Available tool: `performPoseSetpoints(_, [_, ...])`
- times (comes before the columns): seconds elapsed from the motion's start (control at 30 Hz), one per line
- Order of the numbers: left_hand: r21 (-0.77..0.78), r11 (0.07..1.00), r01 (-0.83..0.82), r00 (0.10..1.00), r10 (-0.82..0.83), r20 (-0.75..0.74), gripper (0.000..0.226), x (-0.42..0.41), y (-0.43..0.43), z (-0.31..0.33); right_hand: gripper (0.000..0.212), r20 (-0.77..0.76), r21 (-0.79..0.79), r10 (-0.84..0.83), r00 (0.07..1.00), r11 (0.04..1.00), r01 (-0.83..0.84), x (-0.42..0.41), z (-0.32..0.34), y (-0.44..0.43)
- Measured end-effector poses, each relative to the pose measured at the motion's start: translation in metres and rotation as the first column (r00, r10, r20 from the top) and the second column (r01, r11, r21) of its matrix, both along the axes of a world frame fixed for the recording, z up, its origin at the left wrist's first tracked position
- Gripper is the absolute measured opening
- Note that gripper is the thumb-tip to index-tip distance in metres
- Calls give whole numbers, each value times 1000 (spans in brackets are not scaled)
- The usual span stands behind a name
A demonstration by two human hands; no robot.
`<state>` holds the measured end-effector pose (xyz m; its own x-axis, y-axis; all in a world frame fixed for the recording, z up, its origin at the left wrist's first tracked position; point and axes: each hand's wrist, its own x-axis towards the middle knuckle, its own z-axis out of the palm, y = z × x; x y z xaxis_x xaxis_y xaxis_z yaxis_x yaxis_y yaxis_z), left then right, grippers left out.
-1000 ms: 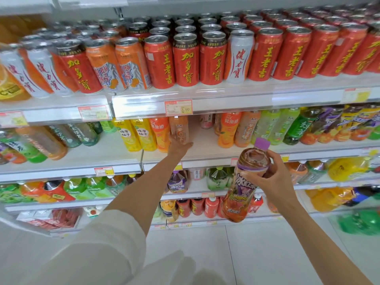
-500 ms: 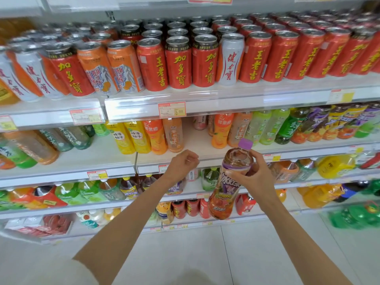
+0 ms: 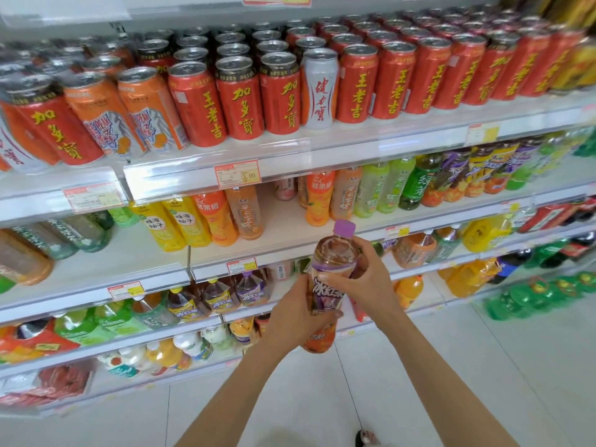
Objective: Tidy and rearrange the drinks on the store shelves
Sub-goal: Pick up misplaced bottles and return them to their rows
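Note:
A purple-capped iced tea bottle [image 3: 333,253] with a purple and orange label is held upright in front of the shelves. My right hand [image 3: 367,282] grips its upper half from the right. My left hand [image 3: 298,312] wraps around its lower half from the left. Behind it, the second shelf [image 3: 283,230] has a bare gap between an orange tea bottle [image 3: 246,212] and an orange juice bottle [image 3: 319,198]. More purple-capped iced tea bottles [image 3: 250,290] stand on the third shelf below.
Red, orange and white cans [image 3: 280,95] fill the top shelf. Green, yellow and purple bottles [image 3: 419,182] line the second shelf to the right. Large bottles [image 3: 532,291] sit low at the right. White tiled floor [image 3: 419,382] lies below my arms.
My left hand has drawn back from the orange tea bottle on the second shelf and now grips the lower part of the iced tea bottle. The bottle stands more upright.

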<state>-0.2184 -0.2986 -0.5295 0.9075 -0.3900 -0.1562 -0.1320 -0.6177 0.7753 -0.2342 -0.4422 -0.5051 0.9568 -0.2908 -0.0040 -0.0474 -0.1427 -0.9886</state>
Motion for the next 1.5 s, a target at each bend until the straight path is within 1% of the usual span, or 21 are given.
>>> performPoseSetpoints(0.13, [25,998,59,998,-59,-4,68,7,-5,-3,64,10,-42,-43,999,998,43,-5,2,-4])
performPoseSetpoints(0.23, [4,988,156,987,-156,-48,61,15,-11,3,66,17,-63,-91,996,994,92,-8,5,-13])
performPoseSetpoints(0.3, [-29,971,236,967,-238,-91,61,22,-14,8,68,16,-75,-126,992,989,127,-10,6,-21])
performPoseSetpoints(0.37, [-113,957,267,950,-281,-138,53,38,-18,13,67,16,-77,-155,988,985,156,-11,5,-29])
performPoseSetpoints(0.4, [-188,956,224,955,-254,-156,45,50,-21,15,67,14,-72,-164,986,984,164,-12,4,-34])
performPoseSetpoints(0.43, [-251,959,133,969,-179,-170,37,64,-25,17,68,11,-66,-168,986,983,169,-13,4,-38])
performPoseSetpoints(0.47, [-287,958,20,984,-70,-163,31,81,-31,21,68,10,-62,-170,985,983,170,-13,3,-42])
performPoseSetpoints(0.5, [-282,957,-74,992,42,-119,27,100,-37,23,68,10,-62,-169,986,984,170,-13,3,-46])
performPoseSetpoints(0.53, [-251,958,-135,991,125,-56,25,123,-44,21,67,10,-66,-171,985,983,172,-13,3,-50])
performPoseSetpoints(0.57, [-194,967,-168,985,170,-7,28,147,-52,18,67,8,-70,-178,984,981,178,-12,4,-53])
performPoseSetpoints(0.6, [-119,976,-185,981,189,32,38,169,-61,13,66,7,-74,-186,982,980,186,-11,4,-57])
performPoseSetpoints(0.67, [40,980,-194,979,191,71,68,203,-76,-4,65,4,-68,-203,979,977,203,-7,5,-63])
performPoseSetpoints(0.7, [76,973,-217,975,211,72,81,213,-83,-14,65,6,-61,-212,977,975,212,-6,5,-66])
performPoseSetpoints(0.77, [30,959,-281,960,280,18,99,226,-92,-31,67,13,-63,-227,974,972,228,-1,5,-73])
performPoseSetpoints(0.83, [-26,938,-346,938,346,-14,106,233,-100,-41,65,28,-63,-233,972,970,234,4,4,-80])
performPoseSetpoints(0.9, [-45,918,-394,919,394,-7,103,239,-109,-48,64,36,-68,-232,972,970,234,8,1,-87])
performPoseSetpoints(1.0, [-51,898,-436,898,438,44,95,240,-116,-47,67,28,-78,-223,974,971,225,13,-6,-95])
performPoseSetpoints(1.17, [-67,857,-512,848,516,120,81,224,-113,-44,67,21,-84,-180,983,980,181,16,-13,-102])
performPoseSetpoints(1.37, [-306,819,-485,810,553,196,71,179,-77,-48,68,2,-59,-120,993,991,120,24,-13,-95])
performPoseSetpoints(1.5, [-467,723,-508,778,618,110,55,144,-50,-40,73,-17,-22,-79,997,997,79,34,-14,-81])
